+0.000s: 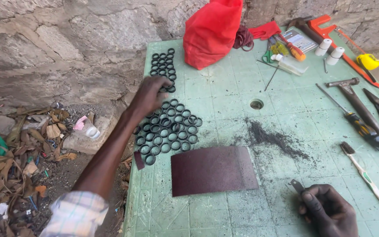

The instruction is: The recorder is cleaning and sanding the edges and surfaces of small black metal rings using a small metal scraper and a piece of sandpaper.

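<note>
Head view: the left hand (148, 94) is reaching, fingers curled, over small black rings (167, 127); light, stiff, likely best pinched by the rim. The right hand (327, 210) is pinching a small metal piece (296, 185).

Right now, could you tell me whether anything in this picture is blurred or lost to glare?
Head view: even daylight, no glare; left hand over the black rings is slightly motion-blurred; right hand and sandpaper sheet look sharp.
</note>
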